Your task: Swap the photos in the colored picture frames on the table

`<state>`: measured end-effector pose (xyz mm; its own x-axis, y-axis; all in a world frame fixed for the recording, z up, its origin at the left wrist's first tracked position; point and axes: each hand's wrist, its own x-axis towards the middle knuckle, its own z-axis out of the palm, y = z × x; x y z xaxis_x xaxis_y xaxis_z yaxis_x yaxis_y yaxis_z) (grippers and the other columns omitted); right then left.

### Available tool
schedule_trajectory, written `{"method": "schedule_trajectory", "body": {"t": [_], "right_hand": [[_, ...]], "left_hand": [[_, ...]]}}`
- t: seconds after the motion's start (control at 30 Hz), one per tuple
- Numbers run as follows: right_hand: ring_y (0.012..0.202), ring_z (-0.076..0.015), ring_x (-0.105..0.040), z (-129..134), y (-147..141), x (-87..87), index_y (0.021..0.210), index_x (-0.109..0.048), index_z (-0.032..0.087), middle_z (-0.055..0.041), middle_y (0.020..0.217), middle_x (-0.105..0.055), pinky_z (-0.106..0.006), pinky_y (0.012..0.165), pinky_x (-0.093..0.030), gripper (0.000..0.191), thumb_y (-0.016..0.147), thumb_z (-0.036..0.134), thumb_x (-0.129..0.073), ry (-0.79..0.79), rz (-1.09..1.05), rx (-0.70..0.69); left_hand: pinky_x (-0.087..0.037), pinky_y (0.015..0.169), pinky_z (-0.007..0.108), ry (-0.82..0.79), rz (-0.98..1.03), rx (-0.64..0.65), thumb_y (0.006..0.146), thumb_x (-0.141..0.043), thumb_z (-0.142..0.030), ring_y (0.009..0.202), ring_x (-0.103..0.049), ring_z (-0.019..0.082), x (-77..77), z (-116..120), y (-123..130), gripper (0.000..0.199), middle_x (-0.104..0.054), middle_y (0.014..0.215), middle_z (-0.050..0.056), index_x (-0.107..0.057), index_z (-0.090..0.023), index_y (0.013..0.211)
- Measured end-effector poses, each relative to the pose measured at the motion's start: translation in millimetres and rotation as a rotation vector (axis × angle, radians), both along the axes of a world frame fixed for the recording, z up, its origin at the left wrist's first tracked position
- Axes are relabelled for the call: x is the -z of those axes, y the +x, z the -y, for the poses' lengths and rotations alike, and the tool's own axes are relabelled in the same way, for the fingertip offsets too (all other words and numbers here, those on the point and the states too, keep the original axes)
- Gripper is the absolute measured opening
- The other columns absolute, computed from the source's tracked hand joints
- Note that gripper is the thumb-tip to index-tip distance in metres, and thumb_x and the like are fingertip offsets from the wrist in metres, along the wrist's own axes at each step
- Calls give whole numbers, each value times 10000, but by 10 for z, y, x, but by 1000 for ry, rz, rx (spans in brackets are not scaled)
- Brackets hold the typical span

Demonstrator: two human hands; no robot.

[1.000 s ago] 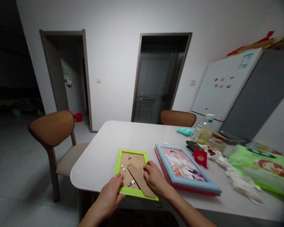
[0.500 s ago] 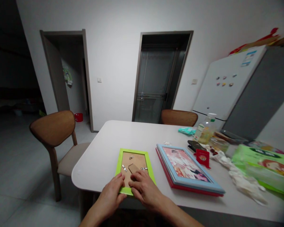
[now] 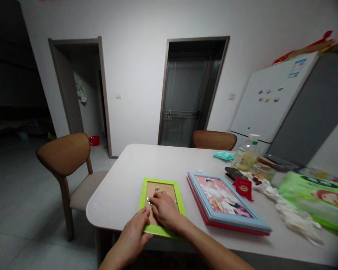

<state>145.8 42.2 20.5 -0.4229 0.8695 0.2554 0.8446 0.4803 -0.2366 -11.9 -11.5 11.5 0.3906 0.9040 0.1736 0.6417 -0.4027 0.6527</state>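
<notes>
The left hand (image 3: 135, 229), fingers partly closed, holds the lime-green rectangular frame (image 3: 179, 197), best kept still; the right hand (image 3: 166, 210) curls over its flat brown backing (image 3: 167, 187), grip hidden.

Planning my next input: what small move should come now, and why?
Perhaps turn the left metal clip with the right hand: the clip lies slanted, that hand is beside it, and the left hand rests on the near-left corner of the green frame.
</notes>
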Motion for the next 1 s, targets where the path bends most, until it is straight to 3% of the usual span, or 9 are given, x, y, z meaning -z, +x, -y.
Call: {"method": "schedule_trajectory", "body": {"t": [0.23, 0.37, 0.5, 0.57, 0.67, 0.83, 1.0], "right_hand": [[896, -195, -398, 11, -112, 17, 870, -558, 183, -76, 942, -523, -310, 749, -285, 184, 797, 232, -397, 34, 123, -100], [881, -189, -434, -71, -65, 20, 863, -579, 182, -69, 915, -552, -285, 739, -308, 200, 788, 236, -402, 17, 68, -93], [868, -153, -490, -338, 49, 41, 968, -582, 164, -73, 928, -581, -234, 765, -323, 262, 773, 202, -412, -34, -129, 150], [835, -154, -516, -482, 105, 61, 886, -622, 157, -77, 890, -604, -230, 744, -333, 229, 751, 205, -443, -58, -166, 253], [725, -142, -543, -642, 158, 103, 720, -647, 169, -56, 768, -635, -222, 653, -345, 177, 725, 240, -485, -109, -179, 316], [596, -116, -529, -799, 190, 169, 718, -637, 166, -42, 698, -644, -211, 516, -310, 172, 689, 299, -533, -179, -212, 466], [616, -143, -541, -869, 193, 160, 712, -628, 144, -91, 744, -645, -226, 502, -305, 146, 652, 254, -551, -192, -258, 570]], "left_hand": [[-260, 1005, 325, -16, -1, 6, 619, -559, -71, 1184, -350, 189, -38, -2, 8, 536, -405, 1277, 123, -469, -135, 1144], [-261, 1005, 318, -22, -14, -4, 617, -553, -71, 1187, -345, 177, -66, 37, 7, 569, -403, 1282, 108, -440, -148, 1169], [-263, 1004, 321, -17, -50, 5, 625, -549, -95, 1191, -337, 180, -59, 84, 10, 557, -407, 1278, 113, -440, -141, 1170], [-261, 1005, 325, -8, -55, 5, 625, -548, -103, 1191, -337, 185, -46, 98, 10, 565, -403, 1280, 117, -430, -137, 1178], [-264, 1003, 333, -5, -66, 5, 620, -546, -116, 1188, -341, 201, -33, 115, 12, 568, -397, 1281, 130, -433, -125, 1176], [-264, 1003, 332, -24, -104, 21, 612, -542, -131, 1190, -337, 215, -34, 170, 18, 577, -397, 1280, 133, -436, -116, 1179], [-266, 1002, 334, -17, -149, 18, 631, -526, -133, 1189, -338, 212, -50, 213, -5, 576, -393, 1281, 141, -413, -106, 1195]]}}
